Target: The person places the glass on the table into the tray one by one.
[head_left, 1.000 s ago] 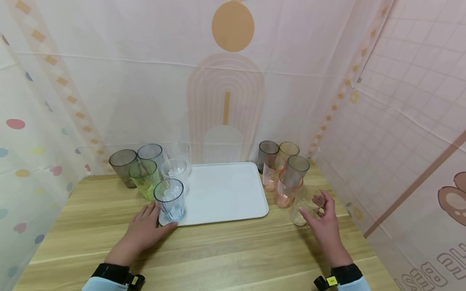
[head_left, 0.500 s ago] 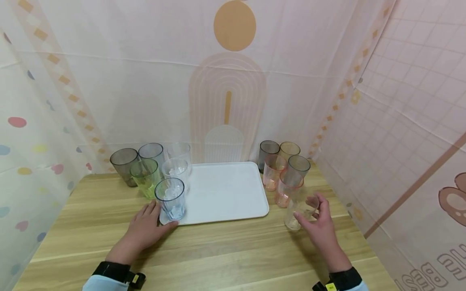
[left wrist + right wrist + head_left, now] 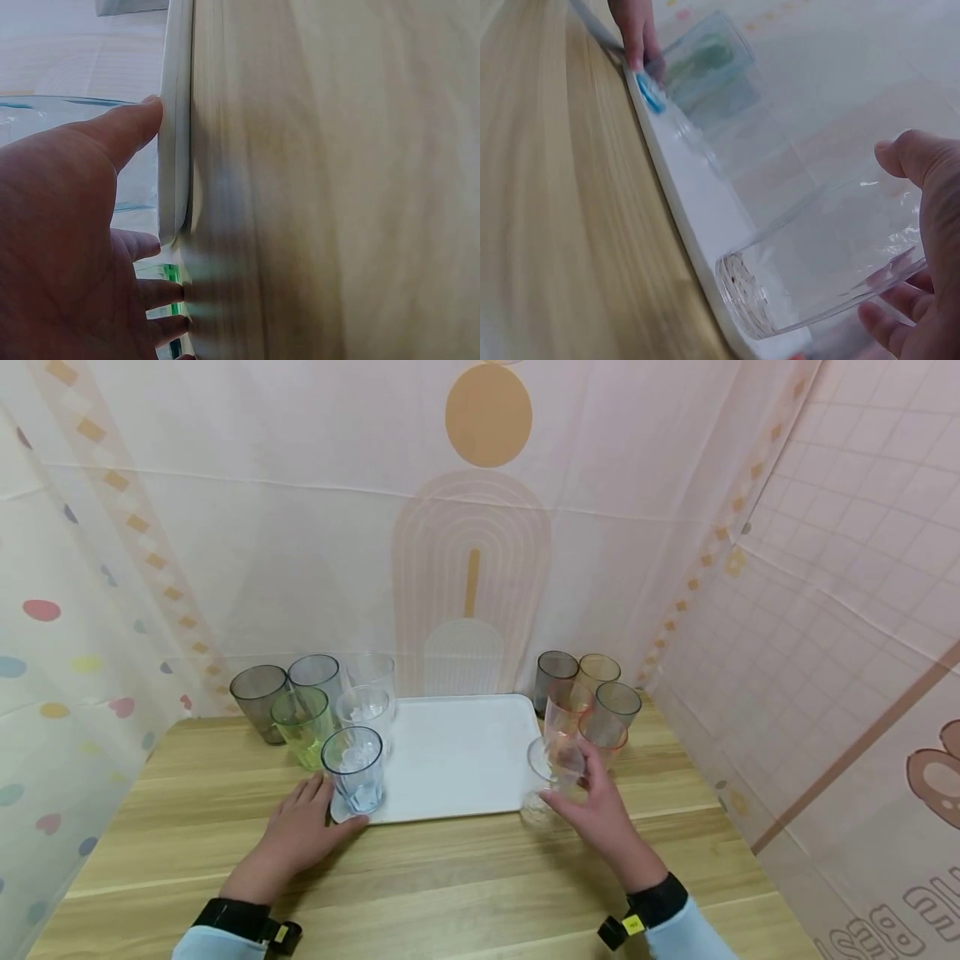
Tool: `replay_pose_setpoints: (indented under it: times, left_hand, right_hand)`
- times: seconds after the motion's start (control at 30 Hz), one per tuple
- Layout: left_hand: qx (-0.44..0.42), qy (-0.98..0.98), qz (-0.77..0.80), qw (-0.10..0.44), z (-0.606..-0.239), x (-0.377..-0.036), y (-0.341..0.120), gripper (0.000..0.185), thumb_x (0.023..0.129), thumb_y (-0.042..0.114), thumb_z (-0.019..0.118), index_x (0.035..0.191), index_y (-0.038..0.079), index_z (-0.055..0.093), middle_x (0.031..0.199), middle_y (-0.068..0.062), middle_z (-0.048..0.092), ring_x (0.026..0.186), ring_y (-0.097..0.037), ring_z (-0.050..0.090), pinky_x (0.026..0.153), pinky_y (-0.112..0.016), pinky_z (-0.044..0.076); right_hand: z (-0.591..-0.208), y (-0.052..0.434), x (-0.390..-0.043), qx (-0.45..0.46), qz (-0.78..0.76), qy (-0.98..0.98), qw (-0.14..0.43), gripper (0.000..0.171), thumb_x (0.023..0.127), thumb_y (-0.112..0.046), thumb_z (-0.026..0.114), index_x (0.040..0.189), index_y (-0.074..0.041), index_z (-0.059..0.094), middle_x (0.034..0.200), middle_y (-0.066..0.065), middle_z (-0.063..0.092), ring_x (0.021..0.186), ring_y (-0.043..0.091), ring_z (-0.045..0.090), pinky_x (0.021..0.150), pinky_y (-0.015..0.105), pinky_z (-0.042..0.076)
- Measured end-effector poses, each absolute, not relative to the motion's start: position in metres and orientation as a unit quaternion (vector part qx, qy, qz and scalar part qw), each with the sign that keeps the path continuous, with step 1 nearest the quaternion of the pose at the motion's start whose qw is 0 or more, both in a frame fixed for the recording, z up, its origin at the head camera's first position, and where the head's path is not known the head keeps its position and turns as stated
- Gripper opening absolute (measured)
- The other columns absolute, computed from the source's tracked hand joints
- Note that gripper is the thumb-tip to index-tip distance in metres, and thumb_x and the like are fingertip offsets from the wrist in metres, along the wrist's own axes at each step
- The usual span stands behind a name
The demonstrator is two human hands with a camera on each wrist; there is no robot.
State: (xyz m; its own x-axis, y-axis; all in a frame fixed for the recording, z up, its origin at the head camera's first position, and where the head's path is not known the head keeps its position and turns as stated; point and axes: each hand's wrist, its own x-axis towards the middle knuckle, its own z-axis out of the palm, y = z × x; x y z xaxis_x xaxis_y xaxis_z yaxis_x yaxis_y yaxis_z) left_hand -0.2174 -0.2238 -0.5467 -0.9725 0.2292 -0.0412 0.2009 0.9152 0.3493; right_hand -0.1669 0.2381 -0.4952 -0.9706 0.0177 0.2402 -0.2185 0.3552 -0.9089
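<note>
Pale curtains with dots and shapes hang all around our wooden table [image 3: 465, 877]. On the far left stand our cups in a bunch: a grey cup [image 3: 258, 702], a green cup [image 3: 302, 727] and some clear ones behind them. Next comes the blue cup [image 3: 354, 770]. It stands on the near left corner of the white tray [image 3: 457, 752].

Our left hand [image 3: 300, 835] lies flat on the table, fingers straight. Its fingertips touch the tray's edge, just beside the blue cup. It holds nothing. The left wrist view shows the thumb [image 3: 124, 127] against the tray's rim.

Moving right, our right hand [image 3: 592, 806] holds the clear cup [image 3: 551, 781]. The thumb and fingers curl round its side. The cup is at the tray's near right corner. In the right wrist view the clear cup [image 3: 832, 262] is tilted, with its bottom over the tray's edge. We cannot tell if it touches the tray yet.

Past it on the far right stand more cups: pink, grey and brownish ones, close together.

We think the job has just begun. One cup is on the tray, one is almost there, and many wait on both sides.

A moment ago the clear cup was out on the table by the right bunch. Now our right hand has carried it left to the tray. Our left hand has stayed put.
</note>
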Motion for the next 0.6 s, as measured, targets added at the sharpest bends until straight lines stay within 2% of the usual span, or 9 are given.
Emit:
replay_pose_setpoints:
  times: [0.13, 0.3, 0.5, 0.6]
  left_hand:
    - [0.106, 0.977, 0.178, 0.041, -0.547, -0.216, -0.225, 0.119, 0.099, 0.081, 0.061, 0.164, -0.014, 0.033, 0.170, -0.045, 0.025, 0.153, -0.070, 0.025, 0.118, -0.087, 0.025]
    - [0.109, 0.977, 0.180, 0.037, -0.547, -0.215, -0.225, 0.120, 0.098, 0.082, 0.061, 0.163, -0.015, 0.034, 0.169, -0.045, 0.025, 0.152, -0.071, 0.025, 0.118, -0.087, 0.024]
    - [0.110, 0.978, 0.175, 0.035, -0.547, -0.215, -0.224, 0.121, 0.098, 0.084, 0.058, 0.163, -0.014, 0.035, 0.169, -0.045, 0.026, 0.152, -0.070, 0.026, 0.119, -0.086, 0.025]
    - [0.110, 0.978, 0.175, 0.034, -0.548, -0.216, -0.224, 0.120, 0.098, 0.084, 0.059, 0.163, -0.014, 0.036, 0.169, -0.044, 0.026, 0.153, -0.069, 0.026, 0.119, -0.086, 0.025]
  right_hand:
    - [-0.492, 0.211, -0.189, 0.109, 0.578, -0.804, 0.084, 0.086, 0.094, -0.006, 0.089, 0.164, -0.006, 0.040, 0.155, 0.019, 0.060, 0.146, 0.037, 0.057, 0.119, 0.064, 0.044]
    - [-0.488, 0.175, -0.219, 0.123, 0.593, -0.794, 0.051, 0.082, 0.097, -0.012, 0.088, 0.163, -0.006, 0.040, 0.156, 0.019, 0.058, 0.146, 0.037, 0.058, 0.120, 0.063, 0.045]
    - [-0.484, 0.140, -0.255, 0.124, 0.578, -0.806, 0.030, 0.083, 0.098, -0.019, 0.088, 0.162, -0.010, 0.037, 0.156, 0.015, 0.057, 0.147, 0.029, 0.057, 0.123, 0.055, 0.046]
    - [-0.482, 0.127, -0.273, 0.130, 0.570, -0.811, 0.028, 0.084, 0.098, -0.020, 0.088, 0.162, -0.008, 0.035, 0.155, 0.015, 0.058, 0.146, 0.029, 0.057, 0.122, 0.052, 0.047]
